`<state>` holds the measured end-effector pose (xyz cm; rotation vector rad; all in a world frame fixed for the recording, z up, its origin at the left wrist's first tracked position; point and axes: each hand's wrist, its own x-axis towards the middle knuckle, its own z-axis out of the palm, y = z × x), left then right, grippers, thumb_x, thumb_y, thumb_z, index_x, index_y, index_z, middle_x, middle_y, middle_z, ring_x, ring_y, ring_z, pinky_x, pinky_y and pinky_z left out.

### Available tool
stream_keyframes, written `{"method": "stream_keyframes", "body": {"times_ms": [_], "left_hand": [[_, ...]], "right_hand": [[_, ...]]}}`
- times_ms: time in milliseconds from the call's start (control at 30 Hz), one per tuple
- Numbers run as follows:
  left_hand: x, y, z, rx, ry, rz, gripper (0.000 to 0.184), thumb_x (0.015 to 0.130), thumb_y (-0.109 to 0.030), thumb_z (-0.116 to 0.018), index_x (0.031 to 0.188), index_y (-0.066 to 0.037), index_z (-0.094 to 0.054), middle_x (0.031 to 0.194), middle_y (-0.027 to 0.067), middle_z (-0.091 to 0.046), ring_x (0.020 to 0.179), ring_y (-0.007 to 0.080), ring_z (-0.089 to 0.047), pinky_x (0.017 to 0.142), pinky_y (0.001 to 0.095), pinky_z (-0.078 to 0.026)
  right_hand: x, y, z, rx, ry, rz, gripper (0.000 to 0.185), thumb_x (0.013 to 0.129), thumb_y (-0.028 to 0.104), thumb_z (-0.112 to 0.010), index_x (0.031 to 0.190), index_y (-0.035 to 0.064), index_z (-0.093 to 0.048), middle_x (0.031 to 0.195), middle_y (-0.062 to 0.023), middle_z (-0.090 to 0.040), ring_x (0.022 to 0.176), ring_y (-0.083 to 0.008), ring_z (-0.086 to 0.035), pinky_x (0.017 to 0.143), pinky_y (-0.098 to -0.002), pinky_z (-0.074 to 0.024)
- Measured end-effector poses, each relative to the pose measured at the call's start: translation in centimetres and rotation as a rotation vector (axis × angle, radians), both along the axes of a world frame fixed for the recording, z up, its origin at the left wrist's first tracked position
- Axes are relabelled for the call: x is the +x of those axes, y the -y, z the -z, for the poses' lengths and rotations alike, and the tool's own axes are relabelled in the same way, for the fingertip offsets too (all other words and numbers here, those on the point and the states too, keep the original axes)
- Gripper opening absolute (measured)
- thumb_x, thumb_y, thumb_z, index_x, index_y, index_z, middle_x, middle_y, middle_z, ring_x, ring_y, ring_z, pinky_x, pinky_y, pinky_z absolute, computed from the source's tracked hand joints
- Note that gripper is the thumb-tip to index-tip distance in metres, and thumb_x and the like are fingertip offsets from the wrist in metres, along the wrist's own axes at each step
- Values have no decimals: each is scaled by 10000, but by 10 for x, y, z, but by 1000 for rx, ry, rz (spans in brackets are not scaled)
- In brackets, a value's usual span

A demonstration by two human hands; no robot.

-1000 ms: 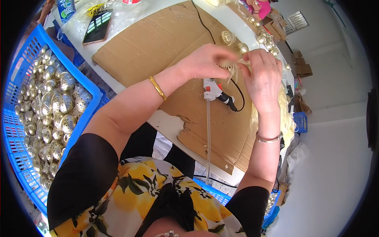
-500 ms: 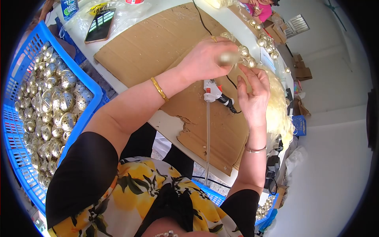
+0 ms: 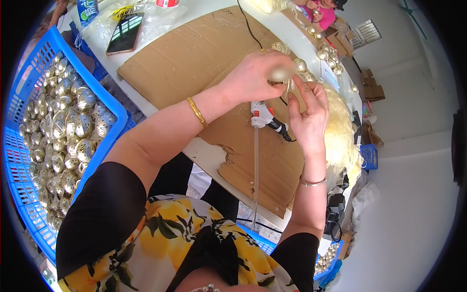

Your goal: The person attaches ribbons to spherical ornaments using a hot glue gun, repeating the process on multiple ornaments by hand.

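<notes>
My left hand (image 3: 260, 75) is closed round a shiny gold ball (image 3: 280, 73), blurred by motion, above the brown cardboard (image 3: 189, 58). Close beside it on the right, my right hand (image 3: 310, 109) pinches a thin pale strand (image 3: 290, 86) that hangs by the ball. Below the hands, a white and black glue gun (image 3: 262, 116) lies on the cardboard, a long clear glue stick (image 3: 256, 170) reaching from it toward me. More gold balls (image 3: 301, 65) sit just behind my fingers. A heap of pale yellow strands (image 3: 339, 131) lies right of my right hand.
A blue basket (image 3: 104, 97) full of gold balls stands at the left. A phone (image 3: 125, 33), plastic wrapping (image 3: 155, 19) and a blue packet (image 3: 87, 10) lie at the table's far left. Another person (image 3: 327, 17) holds a ball at the far right. A black cord (image 3: 249, 27) crosses the cardboard.
The ball shows in my left hand, where a second ago the fingers were blurred. My right hand has come lower and left, and its fingers have closed on the strand.
</notes>
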<state>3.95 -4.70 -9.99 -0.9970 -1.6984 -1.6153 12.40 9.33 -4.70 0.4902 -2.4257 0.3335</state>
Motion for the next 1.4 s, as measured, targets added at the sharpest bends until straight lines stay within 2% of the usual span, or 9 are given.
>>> {"method": "stream_keyframes", "body": {"times_ms": [267,500,600,700,767,867,1200,1333,1400], "left_hand": [[4,3,-3,-45,127,57,361,614,-58,-670,958,-75,-563,884,74,-597,703,216,-573,635,295,-460],[2,1,-1,-27,110,70,345,614,-47,-665,943,-67,-562,882,79,-592,701,216,-570,634,295,-461],[2,2,-2,-20,97,81,342,617,-41,-660,945,-67,-564,864,70,-584,688,183,-559,627,277,-454],[5,5,-4,-28,243,171,332,625,-41,-660,942,-64,-566,838,33,-568,685,118,-530,620,250,-437],[3,6,-4,3,439,278,333,639,-37,-662,956,-60,-563,840,-11,-545,724,64,-491,637,226,-418],[-3,3,2,81,485,375,339,652,-28,-661,973,-51,-555,857,-29,-528,772,49,-475,672,217,-409],[1,5,0,52,481,378,344,654,-22,-653,981,-49,-547,858,-24,-520,783,56,-478,697,210,-410],[-1,6,-1,-2,447,275,355,641,-22,-647,978,-55,-543,877,-13,-530,765,63,-485,671,215,-417],[-2,6,-1,3,407,221,358,637,-21,-645,977,-57,-541,882,-8,-534,759,66,-487,661,217,-421]], "right_hand": [[1,2,-2,16,-5,0,407,720,-59,-607,1110,58,-628,863,-87,-542,808,-212,-523,758,-305,-445],[1,2,-3,23,-9,-15,402,720,-64,-605,1105,51,-627,859,-90,-533,798,-212,-526,740,-310,-452],[0,3,-2,-13,16,-23,394,726,-61,-601,1103,48,-627,859,-91,-530,793,-210,-526,734,-312,-454],[1,6,-3,11,24,10,387,736,-59,-591,1108,46,-622,861,-90,-527,795,-207,-528,733,-308,-456],[1,6,-2,-15,25,1,388,739,-59,-585,1110,45,-620,860,-91,-525,797,-210,-530,735,-307,-457],[1,7,-3,-53,34,-7,392,740,-64,-573,1115,45,-617,861,-94,-522,801,-214,-533,742,-306,-459],[-4,5,3,-25,34,-21,412,730,-82,-559,1116,51,-619,869,-108,-530,802,-226,-548,739,-310,-466],[-1,6,5,-54,78,25,389,745,-72,-568,1110,51,-622,879,-103,-544,795,-204,-559,739,-299,-472],[-1,5,7,-292,146,60,339,790,4,-605,1128,8,-593,880,-93,-559,774,-173,-567,737,-292,-476]]}}
